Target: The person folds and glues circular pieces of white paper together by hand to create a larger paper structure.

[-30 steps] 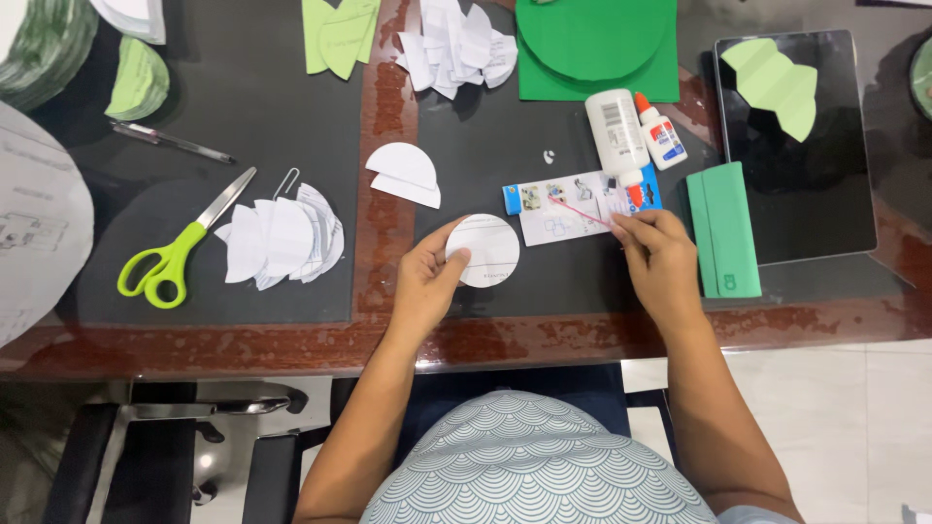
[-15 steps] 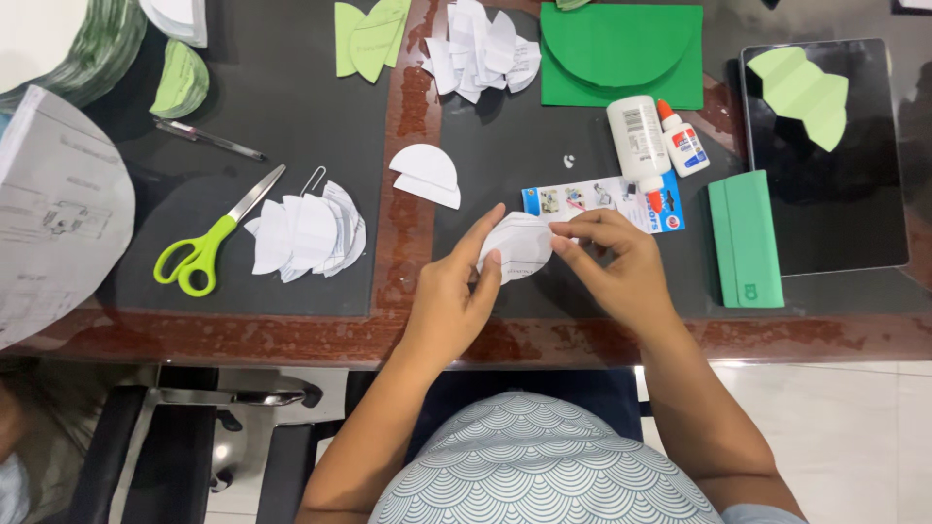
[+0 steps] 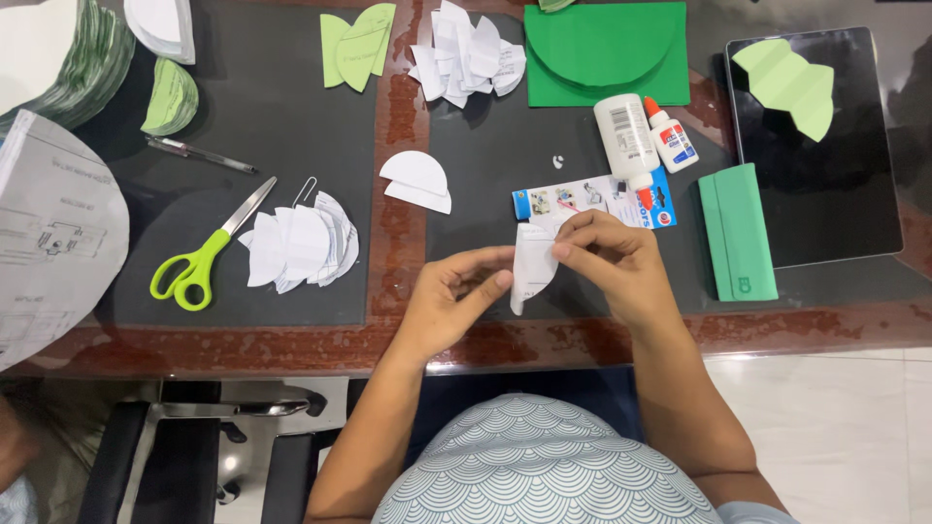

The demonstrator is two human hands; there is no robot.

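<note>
L hand [image 3: 449,301] + R hand [image 3: 607,262]: folded white paper piece [image 3: 532,267] pinched btwn both, held over desk [image 3: 466,335] | glue bottle [image 3: 624,136] nearby, beyond R hand

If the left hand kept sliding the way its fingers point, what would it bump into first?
Probably the folded white paper piece that the left hand already touches; just beyond it are the right hand's fingers. Height above the table is unclear.

White paper circle [image 3: 533,268], folded over on itself into a narrow, roughly half-round shape with faint printed lines on its face. It stands nearly on edge, curved side outward, raised just above the dark desk [image 3: 291,107] near its front edge.
</note>
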